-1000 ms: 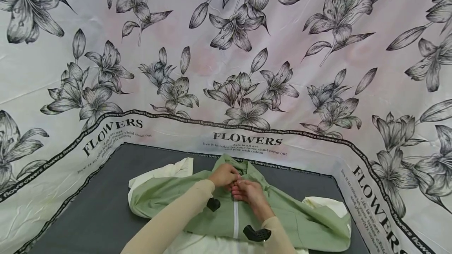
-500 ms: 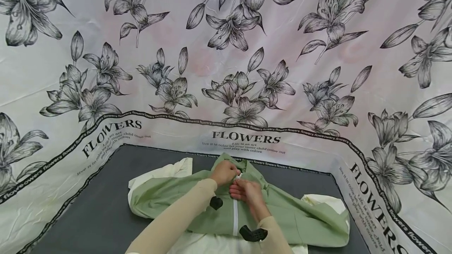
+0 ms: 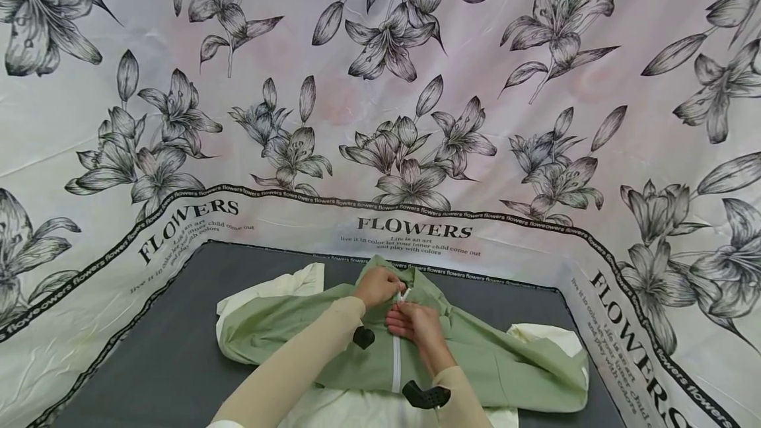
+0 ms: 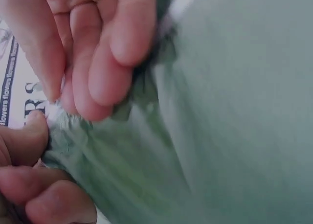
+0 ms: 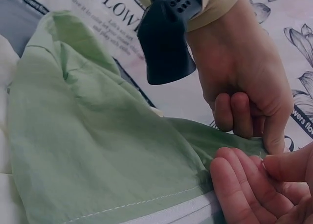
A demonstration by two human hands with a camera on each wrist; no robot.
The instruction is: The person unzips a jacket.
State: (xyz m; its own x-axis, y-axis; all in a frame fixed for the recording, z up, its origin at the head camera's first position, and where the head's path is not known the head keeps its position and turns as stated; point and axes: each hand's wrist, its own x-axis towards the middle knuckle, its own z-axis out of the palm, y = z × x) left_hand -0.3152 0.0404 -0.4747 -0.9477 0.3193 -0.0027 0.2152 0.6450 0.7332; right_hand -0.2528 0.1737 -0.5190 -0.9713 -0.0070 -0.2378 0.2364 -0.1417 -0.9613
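A light green zip-up jacket (image 3: pixel 505 365) lies front side up, sleeves spread to both sides. Its white zipper (image 3: pixel 396 365) runs down the middle. At the collar end my left hand (image 3: pixel 377 287) pinches the edge of the jacket front; in the left wrist view its thumb (image 4: pixel 30 136) presses on the fabric above curled fingers. Just below it, my right hand (image 3: pixel 421 327) pinches a small piece at the zipper between thumb and forefinger, the other fingers (image 5: pixel 232 185) loosely extended. The fingertips hide most of that piece. Both hands are close together over the zipper line.
Under the jacket is a dark grey table surface (image 3: pixel 148 342). Cream fabric (image 3: pixel 297 283) shows at both sleeve ends and below the hem. A white flower-printed sheet (image 3: pixel 416 243) rises behind the table. Black wrist devices (image 3: pixel 425 395) sit on both forearms.
The hands have drawn slightly apart, baring a short white stretch of zipper between them near the collar. The right hand has shifted slightly left. The jacket lies almost as before.
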